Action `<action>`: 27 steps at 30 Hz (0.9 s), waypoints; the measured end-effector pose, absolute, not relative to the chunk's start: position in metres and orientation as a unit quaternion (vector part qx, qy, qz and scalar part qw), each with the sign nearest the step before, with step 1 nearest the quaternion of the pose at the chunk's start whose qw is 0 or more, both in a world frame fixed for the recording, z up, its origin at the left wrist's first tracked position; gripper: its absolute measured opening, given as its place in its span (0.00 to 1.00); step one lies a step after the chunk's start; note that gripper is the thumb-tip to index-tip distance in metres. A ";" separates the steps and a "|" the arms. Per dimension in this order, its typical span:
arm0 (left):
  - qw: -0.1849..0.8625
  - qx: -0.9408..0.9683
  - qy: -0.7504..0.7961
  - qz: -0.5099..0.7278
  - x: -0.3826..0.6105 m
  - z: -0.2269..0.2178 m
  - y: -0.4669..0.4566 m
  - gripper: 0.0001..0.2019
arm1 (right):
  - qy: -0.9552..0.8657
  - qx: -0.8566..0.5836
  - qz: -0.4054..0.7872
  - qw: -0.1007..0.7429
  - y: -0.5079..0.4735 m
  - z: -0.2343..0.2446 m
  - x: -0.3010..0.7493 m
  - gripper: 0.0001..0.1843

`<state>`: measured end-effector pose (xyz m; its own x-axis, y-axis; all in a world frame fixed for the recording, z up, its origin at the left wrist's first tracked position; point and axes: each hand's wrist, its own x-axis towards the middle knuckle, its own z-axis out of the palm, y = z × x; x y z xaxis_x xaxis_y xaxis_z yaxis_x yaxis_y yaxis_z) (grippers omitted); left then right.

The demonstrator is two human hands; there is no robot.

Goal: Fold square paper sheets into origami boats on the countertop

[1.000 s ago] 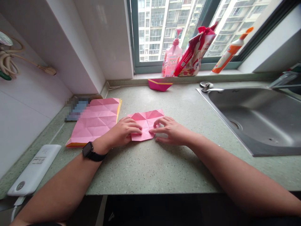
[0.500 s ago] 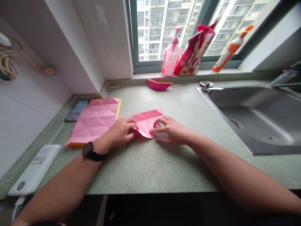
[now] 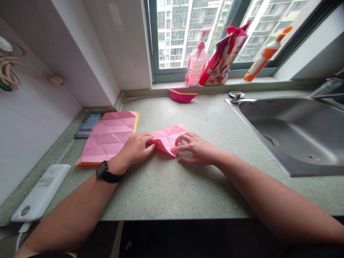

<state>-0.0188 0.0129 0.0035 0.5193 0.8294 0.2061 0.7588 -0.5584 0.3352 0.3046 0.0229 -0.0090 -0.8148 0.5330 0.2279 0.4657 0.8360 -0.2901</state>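
Observation:
A creased pink paper sheet point(image 3: 169, 137) lies on the green speckled counter point(image 3: 172, 186) in front of me. My left hand point(image 3: 137, 147), with a black watch on its wrist, pinches the sheet's near left corner and has it folded up and inward. My right hand point(image 3: 195, 147) rests with bent fingers pressing the sheet's near right corner onto the counter.
A stack of creased pink sheets point(image 3: 109, 138) lies to the left. A folded pink paper boat point(image 3: 182, 96) sits near the window ledge. A steel sink point(image 3: 292, 130) fills the right. A white power bank point(image 3: 40, 193) lies at the near left. Bottles and a red pouch point(image 3: 223, 53) stand on the sill.
My left hand has lifted the sheet's near left corner and drawn it inward, so the near edge now runs slanted. My right hand has stayed in place.

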 end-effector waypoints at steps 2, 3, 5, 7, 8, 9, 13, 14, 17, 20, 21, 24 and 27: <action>0.081 0.850 0.490 0.176 -0.012 0.002 0.010 0.09 | -0.946 -0.264 0.115 0.150 0.022 -0.008 0.304 0.19; 0.073 0.843 0.504 0.172 -0.008 0.001 0.009 0.11 | -0.946 -0.264 0.115 0.149 0.022 -0.008 0.304 0.19; 0.060 0.833 0.526 0.159 -0.002 0.000 0.007 0.15 | -0.947 -0.262 0.115 0.149 0.023 -0.008 0.304 0.19; 0.050 0.825 0.542 0.151 0.003 -0.002 0.006 0.18 | -0.947 -0.261 0.112 0.147 0.023 -0.009 0.305 0.19; 0.044 0.821 0.549 0.151 0.005 -0.003 0.006 0.18 | -0.947 -0.262 0.110 0.146 0.024 -0.010 0.305 0.20; 0.038 0.817 0.555 0.152 0.007 -0.004 0.006 0.19 | -0.947 -0.264 0.109 0.146 0.024 -0.011 0.306 0.21; 0.012 0.812 0.560 0.166 0.011 -0.012 0.007 0.18 | -0.943 -0.271 0.111 0.161 0.025 -0.014 0.307 0.31; 0.005 0.814 0.555 0.171 0.012 -0.014 0.007 0.17 | -0.943 -0.269 0.110 0.164 0.025 -0.014 0.307 0.33; -0.009 0.818 0.546 0.181 0.012 -0.019 0.008 0.17 | -0.946 -0.265 0.092 0.160 0.022 -0.015 0.304 0.32; -0.006 0.820 0.548 0.166 0.011 -0.020 0.008 0.19 | -0.948 -0.275 0.072 0.146 0.020 -0.013 0.300 0.24; -0.005 0.820 0.547 0.165 0.011 -0.020 0.007 0.20 | -0.947 -0.280 0.067 0.142 0.019 -0.013 0.298 0.22; 0.003 0.837 0.511 0.196 0.009 -0.012 0.003 0.23 | -0.944 -0.294 0.050 0.140 0.018 -0.014 0.295 0.21; 0.049 0.894 0.391 0.214 0.005 -0.001 -0.005 0.19 | -0.943 -0.300 0.033 0.142 0.018 -0.016 0.295 0.24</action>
<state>0.0051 -0.0048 -0.0005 0.6026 0.7205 0.3432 0.6783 -0.6890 0.2555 0.2947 0.0178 -0.0162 -0.7797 0.5748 0.2484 0.5559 0.8180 -0.1481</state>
